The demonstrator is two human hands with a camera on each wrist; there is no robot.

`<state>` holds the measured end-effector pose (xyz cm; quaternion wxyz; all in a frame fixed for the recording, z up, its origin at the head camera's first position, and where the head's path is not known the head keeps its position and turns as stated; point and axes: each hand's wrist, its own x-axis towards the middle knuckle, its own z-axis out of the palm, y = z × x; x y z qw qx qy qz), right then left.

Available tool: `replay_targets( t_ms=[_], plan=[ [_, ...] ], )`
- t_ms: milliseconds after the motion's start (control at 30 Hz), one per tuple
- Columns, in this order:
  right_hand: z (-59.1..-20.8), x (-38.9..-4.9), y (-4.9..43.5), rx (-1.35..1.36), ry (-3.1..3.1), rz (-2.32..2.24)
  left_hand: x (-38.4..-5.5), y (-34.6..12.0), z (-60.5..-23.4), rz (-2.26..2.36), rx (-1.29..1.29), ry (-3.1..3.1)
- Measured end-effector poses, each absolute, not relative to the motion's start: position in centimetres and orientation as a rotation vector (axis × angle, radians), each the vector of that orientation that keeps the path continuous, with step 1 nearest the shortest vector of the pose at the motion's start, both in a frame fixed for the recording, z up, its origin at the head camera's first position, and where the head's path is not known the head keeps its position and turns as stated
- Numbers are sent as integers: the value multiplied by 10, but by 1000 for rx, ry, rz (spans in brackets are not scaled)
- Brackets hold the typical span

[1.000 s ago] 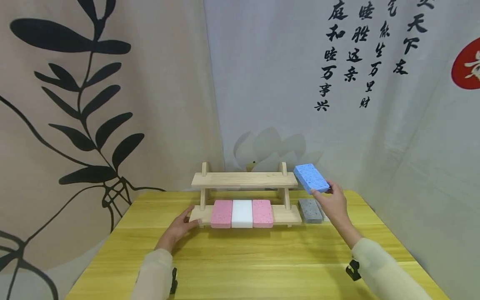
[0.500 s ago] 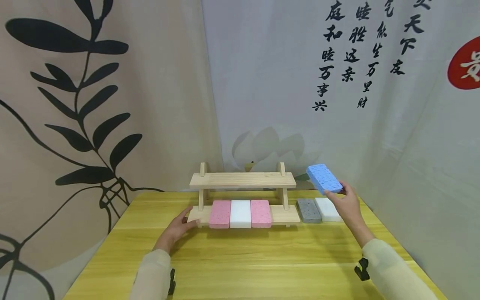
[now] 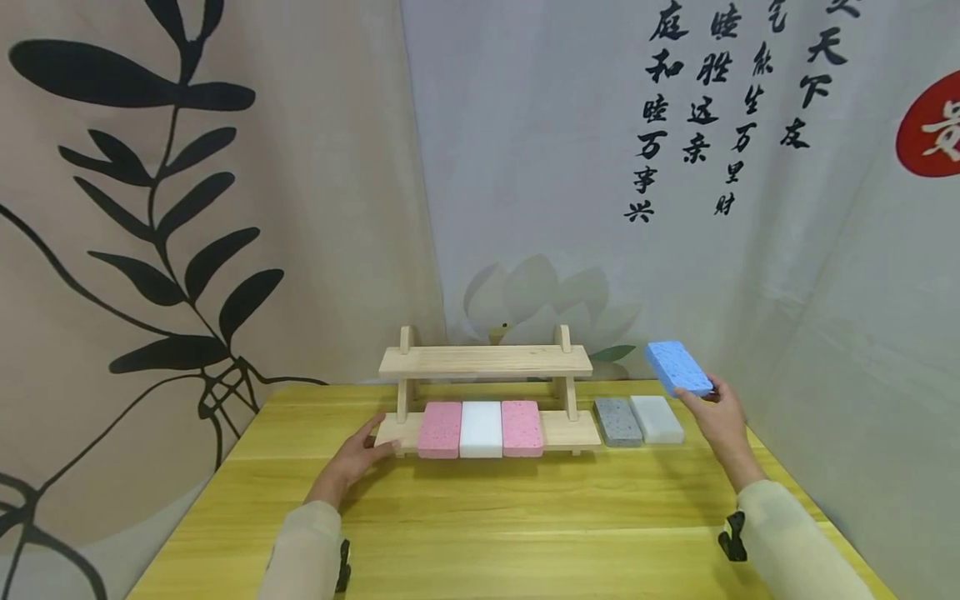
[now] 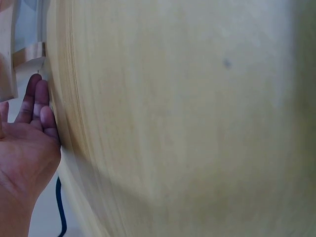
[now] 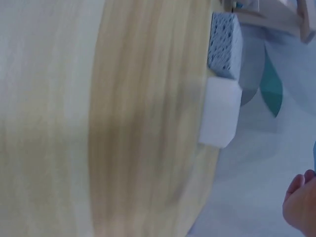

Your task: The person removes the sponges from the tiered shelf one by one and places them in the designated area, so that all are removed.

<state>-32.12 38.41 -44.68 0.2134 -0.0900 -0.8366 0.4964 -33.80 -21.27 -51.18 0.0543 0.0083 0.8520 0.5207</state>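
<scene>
A blue sponge [image 3: 678, 368] is pinched by my right hand [image 3: 723, 421], raised above the table's right side. In the right wrist view only part of that hand [image 5: 301, 202] shows, at the right edge. My left hand [image 3: 356, 458] grips the left end of a two-tier wooden rack [image 3: 486, 361], thumb in front of the lower board; the left wrist view shows the palm and fingers of the left hand [image 4: 29, 143] beside the board. On the lower tier lie a pink sponge [image 3: 440, 430], a white sponge [image 3: 481, 429] and another pink sponge [image 3: 522, 429], side by side.
Right of the rack, a grey sponge [image 3: 618, 422] and a white sponge [image 3: 657, 419] lie side by side on the yellow wooden table [image 3: 480, 525]. A printed fabric backdrop [image 3: 525, 167] hangs close behind the table.
My right hand has carried the blue sponge rightward, away from the rack and slightly lower, uncovering the white sponge on the table. My left hand stays at the rack's left end.
</scene>
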Motion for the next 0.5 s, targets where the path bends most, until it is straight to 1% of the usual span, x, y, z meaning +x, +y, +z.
replay_targets(
  t_ms=[500],
  plan=[
    [-474,-319,420,-421,-2410,1358,-337,-213,-513,1577,19,2586]
  ],
)
